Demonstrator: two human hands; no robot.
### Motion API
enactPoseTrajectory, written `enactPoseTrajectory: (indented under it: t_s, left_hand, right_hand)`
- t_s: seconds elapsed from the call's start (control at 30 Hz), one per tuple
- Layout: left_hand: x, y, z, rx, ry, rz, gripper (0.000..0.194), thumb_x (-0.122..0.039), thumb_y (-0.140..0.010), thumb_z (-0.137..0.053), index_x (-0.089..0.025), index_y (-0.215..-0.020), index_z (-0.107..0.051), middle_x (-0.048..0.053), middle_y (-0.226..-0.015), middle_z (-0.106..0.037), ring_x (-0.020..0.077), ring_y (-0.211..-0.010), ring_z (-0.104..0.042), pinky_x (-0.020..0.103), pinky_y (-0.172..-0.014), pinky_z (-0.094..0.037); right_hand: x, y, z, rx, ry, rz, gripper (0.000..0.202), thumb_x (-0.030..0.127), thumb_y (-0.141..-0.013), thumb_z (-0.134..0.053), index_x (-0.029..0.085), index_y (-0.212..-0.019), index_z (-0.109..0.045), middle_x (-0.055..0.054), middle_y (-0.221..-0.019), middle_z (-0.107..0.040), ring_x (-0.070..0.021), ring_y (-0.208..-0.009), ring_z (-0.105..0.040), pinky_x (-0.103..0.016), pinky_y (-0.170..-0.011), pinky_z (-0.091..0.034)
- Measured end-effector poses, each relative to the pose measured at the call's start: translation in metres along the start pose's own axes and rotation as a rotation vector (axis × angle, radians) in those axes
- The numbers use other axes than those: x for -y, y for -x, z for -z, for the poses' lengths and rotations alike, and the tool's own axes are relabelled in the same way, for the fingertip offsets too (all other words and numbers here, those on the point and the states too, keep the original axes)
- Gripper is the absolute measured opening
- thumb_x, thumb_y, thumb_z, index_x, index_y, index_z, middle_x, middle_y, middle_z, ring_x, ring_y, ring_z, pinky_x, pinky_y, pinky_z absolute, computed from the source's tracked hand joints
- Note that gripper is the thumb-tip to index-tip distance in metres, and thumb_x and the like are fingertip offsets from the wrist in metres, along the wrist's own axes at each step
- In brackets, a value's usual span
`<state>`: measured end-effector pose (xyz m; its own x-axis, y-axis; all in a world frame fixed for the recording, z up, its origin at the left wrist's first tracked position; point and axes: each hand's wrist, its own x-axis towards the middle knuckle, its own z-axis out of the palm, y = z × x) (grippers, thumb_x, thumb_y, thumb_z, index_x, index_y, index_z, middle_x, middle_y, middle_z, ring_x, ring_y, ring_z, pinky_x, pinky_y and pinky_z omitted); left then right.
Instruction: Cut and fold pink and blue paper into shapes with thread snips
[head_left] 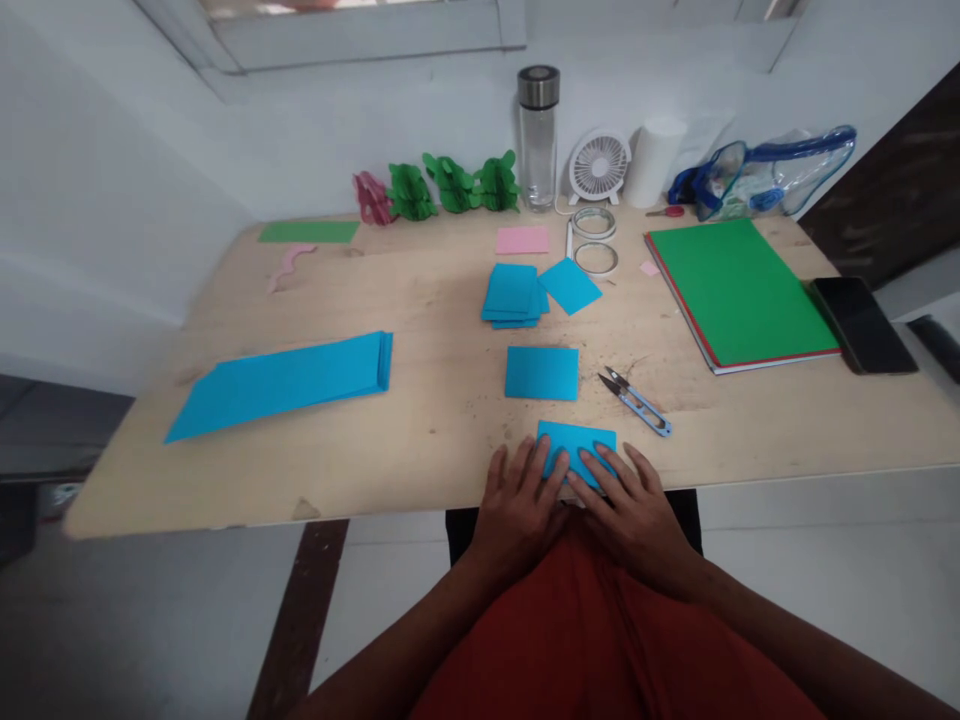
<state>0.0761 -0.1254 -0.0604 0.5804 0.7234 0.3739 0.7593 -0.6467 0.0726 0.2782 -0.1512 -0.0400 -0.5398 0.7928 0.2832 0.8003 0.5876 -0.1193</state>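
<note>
Under my fingers at the table's front edge lies a small blue paper rectangle [576, 438]. My left hand [523, 490] rests flat with its fingers spread, the fingertips over the paper's left part. From the other side my right hand [626, 500] lies flat too, fingers apart on the paper's right part. My hands cover the paper's lower portion. Just beyond it is another blue rectangle [541, 373], and behind that a stack of blue pieces [512, 292] with a loose blue piece [571, 286] touching it. Thread snips [637, 402] lie right of the papers.
Long blue strips [289, 382] lie at left. Green paper sheets [742, 290] and a phone [864, 325] are at right. Along the back stand green paper figures [452, 184], a bottle [538, 140], a fan [600, 165] and a clear pouch [772, 175]. Tape rolls [596, 259] lie nearer.
</note>
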Motion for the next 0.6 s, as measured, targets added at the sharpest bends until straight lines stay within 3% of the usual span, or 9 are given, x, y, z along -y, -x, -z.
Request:
enactPoseTrajectory:
  t_s: [0.6]
  left_hand:
    - [-0.0007, 0.0003, -0.0009, 0.006, 0.008, 0.007, 0.053, -0.043, -0.086, -0.054, -0.018, -0.133, -0.049, 0.015, -0.141, -0.045, 0.0324, -0.134, -0.035, 0.054, -0.11, -0.02]
  right_hand:
    - [-0.0015, 0.0031, -0.0026, 0.013, 0.041, 0.02, 0.039, 0.02, -0.089, -0.051, 0.026, -0.128, -0.054, -0.011, -0.137, -0.053, -0.0312, -0.129, -0.042, -0.06, -0.103, -0.031]
